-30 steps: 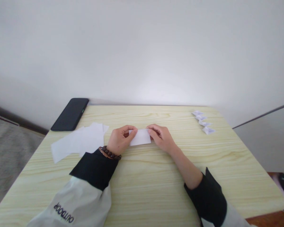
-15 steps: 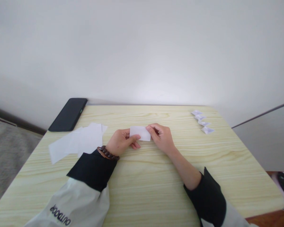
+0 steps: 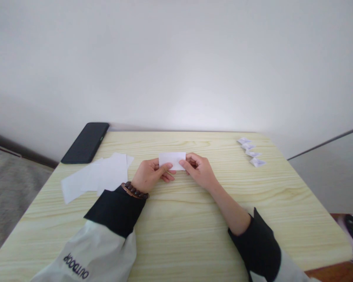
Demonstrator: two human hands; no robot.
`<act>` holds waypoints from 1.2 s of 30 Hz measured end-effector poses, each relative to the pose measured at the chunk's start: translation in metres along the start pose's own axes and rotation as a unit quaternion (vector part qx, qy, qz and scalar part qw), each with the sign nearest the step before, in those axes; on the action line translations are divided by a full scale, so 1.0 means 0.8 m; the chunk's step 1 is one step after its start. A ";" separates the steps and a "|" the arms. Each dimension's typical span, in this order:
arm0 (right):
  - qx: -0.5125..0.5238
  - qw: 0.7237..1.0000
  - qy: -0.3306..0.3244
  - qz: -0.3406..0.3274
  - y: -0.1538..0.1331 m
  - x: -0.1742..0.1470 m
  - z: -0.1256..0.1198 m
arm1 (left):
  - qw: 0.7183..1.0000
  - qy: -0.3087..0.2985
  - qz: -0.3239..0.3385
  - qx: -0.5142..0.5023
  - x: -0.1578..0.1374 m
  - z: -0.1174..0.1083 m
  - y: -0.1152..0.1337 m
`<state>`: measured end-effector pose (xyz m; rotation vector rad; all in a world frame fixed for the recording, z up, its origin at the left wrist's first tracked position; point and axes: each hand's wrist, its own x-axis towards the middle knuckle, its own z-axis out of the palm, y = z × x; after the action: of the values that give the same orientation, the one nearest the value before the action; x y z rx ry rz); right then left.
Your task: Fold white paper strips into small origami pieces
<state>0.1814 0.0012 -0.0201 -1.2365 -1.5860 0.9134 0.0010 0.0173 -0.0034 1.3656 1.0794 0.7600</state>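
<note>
A small white rectangle of paper [image 3: 173,158] is held between both hands over the middle of the table. My left hand [image 3: 153,171] pinches its left end, thumb on the face and fingers behind. At the right end, my right hand [image 3: 197,169] grips it with the thumb laid on the front. The fingers behind the paper are partly hidden. Left of my left hand lie several loose white paper sheets [image 3: 113,172], overlapping one another.
A black smartphone [image 3: 86,143] lies at the table's back left corner. Several small folded paper pieces [image 3: 257,161] form a row at the back right. The pale wood-grain table [image 3: 188,235] meets a white wall [image 3: 176,70] behind.
The paper has turned more level and shifted slightly left and away from me. My right thumb has moved from its upper right corner onto its face.
</note>
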 end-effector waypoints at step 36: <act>-0.061 0.994 -0.088 -0.026 0.001 0.000 -0.015 | 0.952 0.067 0.121 0.273 0.000 -0.003 -0.003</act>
<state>0.1929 0.0015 -0.0167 -1.2187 -1.8279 0.9239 -0.0020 0.0177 -0.0058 1.9660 1.3029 0.7684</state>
